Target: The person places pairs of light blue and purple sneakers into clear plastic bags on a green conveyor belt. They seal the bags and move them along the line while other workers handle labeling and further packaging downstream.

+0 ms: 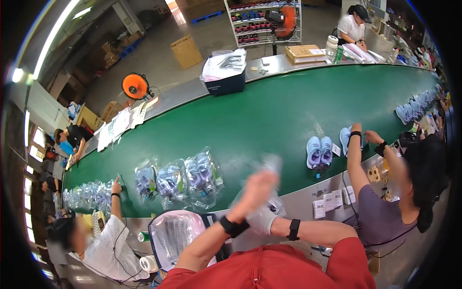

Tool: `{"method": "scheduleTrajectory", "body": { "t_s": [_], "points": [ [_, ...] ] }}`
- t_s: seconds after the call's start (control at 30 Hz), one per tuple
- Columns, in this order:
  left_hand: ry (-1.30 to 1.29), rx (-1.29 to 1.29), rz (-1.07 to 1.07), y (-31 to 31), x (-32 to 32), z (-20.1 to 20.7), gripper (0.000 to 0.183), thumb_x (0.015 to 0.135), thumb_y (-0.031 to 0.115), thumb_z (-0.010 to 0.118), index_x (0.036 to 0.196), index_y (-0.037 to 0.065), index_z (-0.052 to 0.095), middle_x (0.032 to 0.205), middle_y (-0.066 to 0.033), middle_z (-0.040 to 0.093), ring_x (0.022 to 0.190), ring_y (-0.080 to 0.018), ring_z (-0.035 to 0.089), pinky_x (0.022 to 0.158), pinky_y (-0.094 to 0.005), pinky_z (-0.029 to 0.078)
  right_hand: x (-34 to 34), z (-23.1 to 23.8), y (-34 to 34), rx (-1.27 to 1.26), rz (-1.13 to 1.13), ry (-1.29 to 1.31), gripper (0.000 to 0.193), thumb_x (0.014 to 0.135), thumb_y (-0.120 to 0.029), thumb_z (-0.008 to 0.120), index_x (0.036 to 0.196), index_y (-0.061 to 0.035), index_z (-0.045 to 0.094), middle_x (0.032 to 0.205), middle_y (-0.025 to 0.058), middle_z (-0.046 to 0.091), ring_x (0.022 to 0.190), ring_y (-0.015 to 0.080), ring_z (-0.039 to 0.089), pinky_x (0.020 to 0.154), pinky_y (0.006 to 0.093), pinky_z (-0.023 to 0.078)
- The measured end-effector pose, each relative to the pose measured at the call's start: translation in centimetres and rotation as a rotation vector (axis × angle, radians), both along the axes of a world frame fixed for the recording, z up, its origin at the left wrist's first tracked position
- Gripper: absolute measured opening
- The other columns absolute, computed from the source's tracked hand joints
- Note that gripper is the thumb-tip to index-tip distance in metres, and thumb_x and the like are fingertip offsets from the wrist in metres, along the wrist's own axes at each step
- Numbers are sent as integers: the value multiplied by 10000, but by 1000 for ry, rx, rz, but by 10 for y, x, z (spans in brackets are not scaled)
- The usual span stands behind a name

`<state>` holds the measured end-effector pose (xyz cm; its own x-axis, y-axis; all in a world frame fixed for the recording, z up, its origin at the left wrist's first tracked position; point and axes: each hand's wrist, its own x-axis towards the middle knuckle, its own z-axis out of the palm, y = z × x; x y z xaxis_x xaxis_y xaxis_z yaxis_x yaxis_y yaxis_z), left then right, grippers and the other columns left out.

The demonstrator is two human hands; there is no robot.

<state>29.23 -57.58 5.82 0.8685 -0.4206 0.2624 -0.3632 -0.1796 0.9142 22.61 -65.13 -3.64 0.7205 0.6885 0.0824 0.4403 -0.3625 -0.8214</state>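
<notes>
My left hand point(259, 189) is raised over the near edge of the belt, its fingers smeared by motion. A blurred translucent patch point(272, 163) shows at its fingertips; I cannot make out what it is. Just below and partly behind it is my right hand point(262, 220) in a whitish glove, closed against a clear plastic bag point(276, 206). What the bag holds is mostly hidden. To the left on the belt lie several bagged pairs of light blue shoes point(201, 173). Farther right stands an unbagged light blue pair point(319, 151) with a white tag.
The green belt point(231, 130) runs across. A bin lined with clear plastic point(175, 236) stands by my left arm. Co-workers sit at left point(103, 241) and right point(390, 207), the right one handling shoes. A dark box of papers point(225, 77) stands on the far edge.
</notes>
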Motion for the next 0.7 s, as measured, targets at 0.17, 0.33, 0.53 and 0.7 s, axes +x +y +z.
{"method": "scheduleTrajectory", "body": {
  "t_s": [0.17, 0.33, 0.53, 0.7],
  "points": [
    [-48, 367, -629, -31, -67, 34, 74, 790, 109, 543, 834, 57, 513, 639, -209, 526, 595, -396, 525, 524, -462, 413, 40, 35, -17, -139, -170, 18, 246, 854, -222, 532, 985, -30, 613, 946, 168, 627, 832, 277, 617, 734, 361, 501],
    [-83, 399, -459, 1, -47, 60, 125, 871, 181, 574, 845, 65, 536, 574, -199, 496, 514, -377, 502, 455, -424, 399, 100, 27, -21, -431, -316, -135, 249, 857, -229, 533, 986, -31, 609, 939, 136, 630, 810, 251, 615, 723, 350, 500],
    [246, 78, 86, 27, -17, 23, 210, 881, 247, 607, 832, 43, 602, 607, -32, 569, 506, -132, 507, 483, -301, 414, 128, -14, 7, -605, -268, -179, 252, 859, -238, 535, 987, -32, 604, 932, 96, 633, 783, 219, 614, 710, 337, 498],
    [625, -325, 532, 82, 1, -15, 154, 913, 249, 562, 892, 102, 601, 713, 51, 544, 477, -47, 440, 461, -220, 385, 72, -14, 6, -340, -132, 326, 391, 895, -355, 536, 1079, -14, 589, 917, 104, 634, 798, 213, 616, 726, 339, 501]
  ]
}}
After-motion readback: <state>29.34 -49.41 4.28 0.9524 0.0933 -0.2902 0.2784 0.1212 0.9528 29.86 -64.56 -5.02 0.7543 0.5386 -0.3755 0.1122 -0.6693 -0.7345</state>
